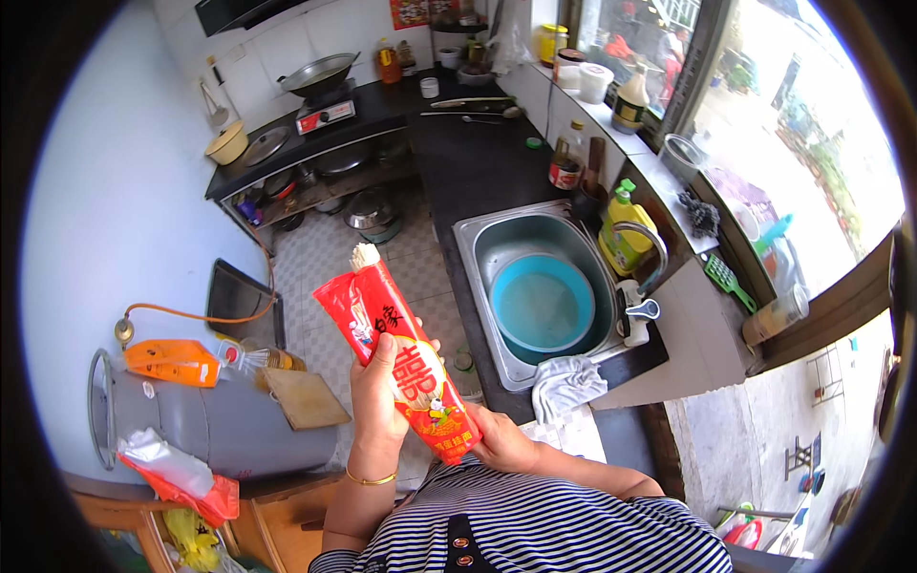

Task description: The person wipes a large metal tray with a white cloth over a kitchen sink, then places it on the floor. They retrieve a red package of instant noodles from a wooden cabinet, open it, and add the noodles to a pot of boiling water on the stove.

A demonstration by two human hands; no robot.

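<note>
A red packet of dried noodles [419, 379] is held up in front of my body, tilted with its upper end to the left. Its top is torn, and the pale ends of the noodles [365, 256] stick out there. My left hand [383, 383] wraps around the middle, thumb across the front. Lower down, my right hand [501, 440] grips the bottom end. Printed writing and small figures cover the wrapper. Parts of my fingers behind the packet are hidden.
To the right, a steel sink [469, 251] holds a turquoise basin [501, 315] with water; a grey cloth [569, 383] hangs on the sink's near edge. A wok [319, 75] stands on a gas stove [326, 117] at the back. A grey gas cylinder or barrel [215, 430] lies left.
</note>
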